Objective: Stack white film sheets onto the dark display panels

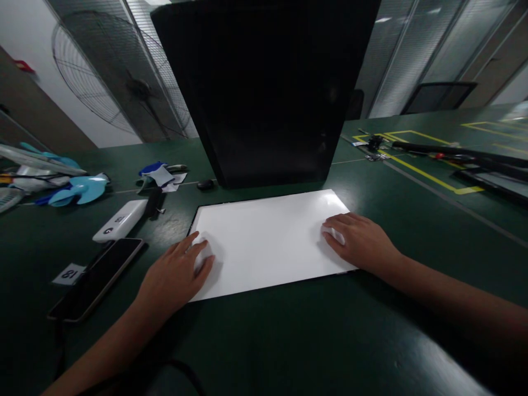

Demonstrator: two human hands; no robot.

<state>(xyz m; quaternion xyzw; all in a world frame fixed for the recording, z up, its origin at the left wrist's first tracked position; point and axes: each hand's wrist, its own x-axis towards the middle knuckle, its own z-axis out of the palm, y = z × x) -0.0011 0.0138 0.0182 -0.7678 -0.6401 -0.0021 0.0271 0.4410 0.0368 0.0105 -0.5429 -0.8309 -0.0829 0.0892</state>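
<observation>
A bright white rectangular panel (268,236) lies flat on the dark green table (289,341) in front of me. My left hand (175,275) rests palm down on the panel's near left corner, fingers spread. At the panel's right edge my right hand (358,239) lies flat, fingertips on the white surface. Neither hand grips anything. Just behind the panel stands a large black board (268,88), upright and leaning slightly.
Left of the panel lie a dark phone (97,278), a white power bank (119,220), a small tag reading 18 (69,273), and blue fan blades (78,190). A small dark object (205,185) sits by the board. Black rods and yellow tape lines (433,179) are at right. A floor fan (111,77) stands behind.
</observation>
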